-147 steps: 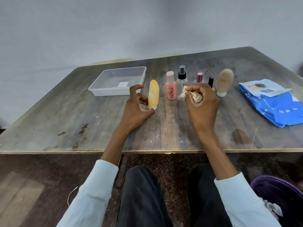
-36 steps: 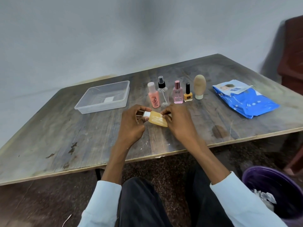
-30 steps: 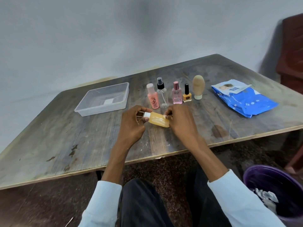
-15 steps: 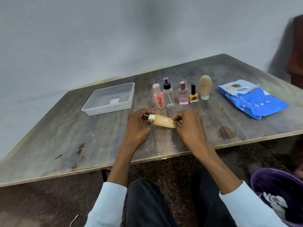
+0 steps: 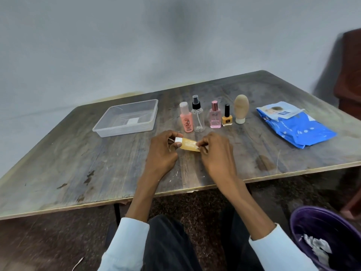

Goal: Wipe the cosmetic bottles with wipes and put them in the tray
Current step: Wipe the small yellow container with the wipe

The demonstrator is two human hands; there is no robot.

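Since the earliest frame the yellow tube [image 5: 188,145] has come off its cap, away from the row, and now lies sideways between both hands.

Head view: the left hand [image 5: 163,151] pinches the white cap end; the right hand's [image 5: 215,151] fingers [image 5: 201,143] pinch a wipe [image 5: 199,146] against the other end. The tube's long axis runs left-right above the near desk [image 5: 97,167]. The clear tray [image 5: 128,118] lies far-left, nearer the left hand. Five bottles wait behind: pink bottle [image 5: 186,120], spray bottle [image 5: 197,116], perfume [image 5: 215,116], nail polish [image 5: 227,117], beige tube [image 5: 241,108].
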